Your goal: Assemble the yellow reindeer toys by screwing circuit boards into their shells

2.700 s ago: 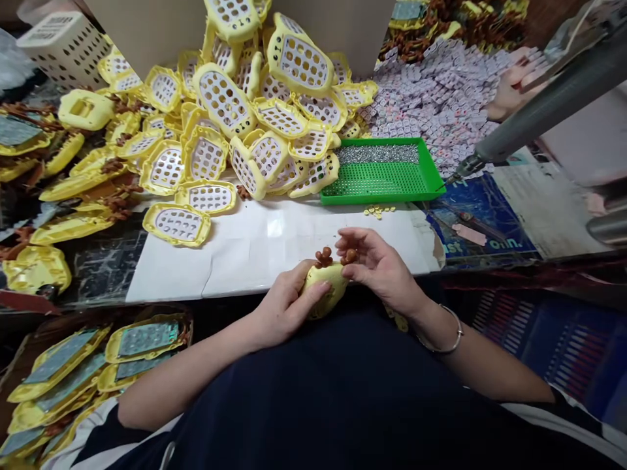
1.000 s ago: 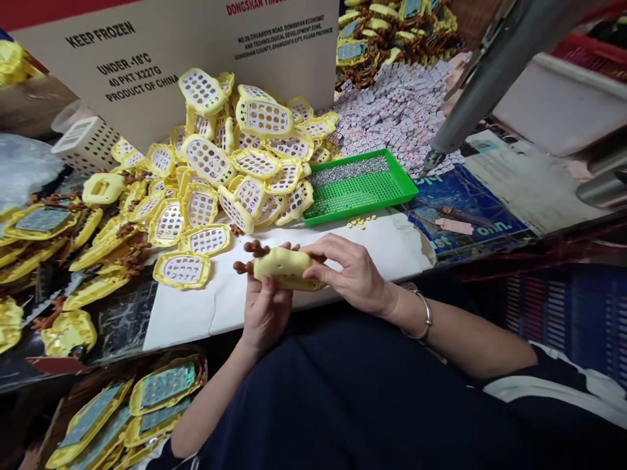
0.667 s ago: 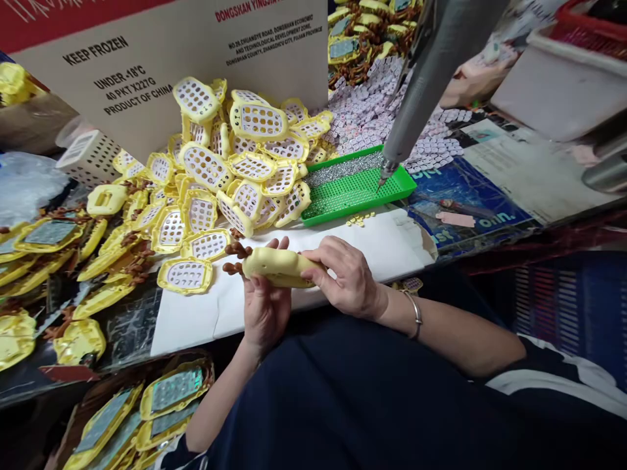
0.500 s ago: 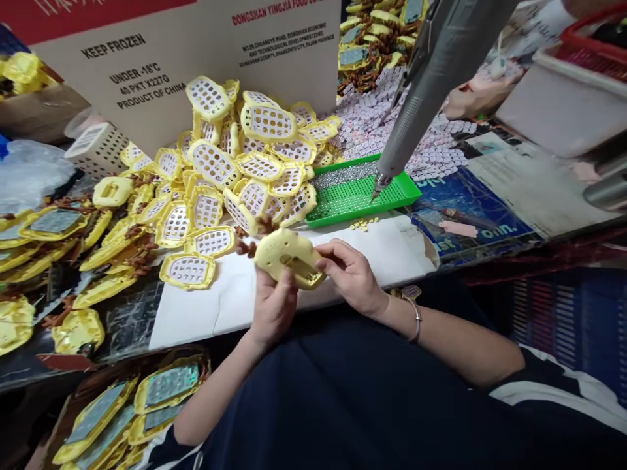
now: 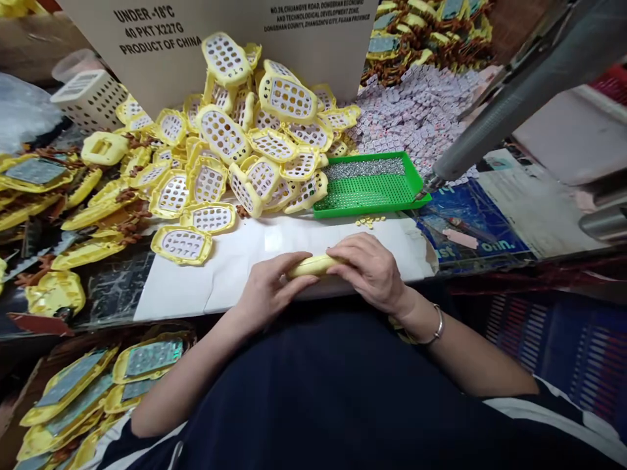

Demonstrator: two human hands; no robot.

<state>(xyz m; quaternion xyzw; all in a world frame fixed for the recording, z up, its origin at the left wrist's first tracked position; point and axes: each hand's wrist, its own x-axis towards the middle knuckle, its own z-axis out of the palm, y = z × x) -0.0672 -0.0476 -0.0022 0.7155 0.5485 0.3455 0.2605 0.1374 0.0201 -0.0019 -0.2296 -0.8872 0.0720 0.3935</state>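
Two hands grip one yellow casing [image 5: 313, 265] in the head view, the left hand [image 5: 264, 287] pinching one end, the right hand [image 5: 369, 267] the other, near the front edge of the worktop [image 5: 120, 287]. White sheeting [image 5: 230, 277] covers the surface there. Behind it, perforated yellow shells [image 5: 220, 134] are heaped against a printed carton [image 5: 294, 46], beside a green tray [image 5: 362, 196]. Pale small pieces [image 5: 416, 104] spread toward the back edge; a grey power screwdriver [image 5: 482, 134] slants in from the right. Below the front edge, at left, more shells [image 5: 98, 378] are stacked.
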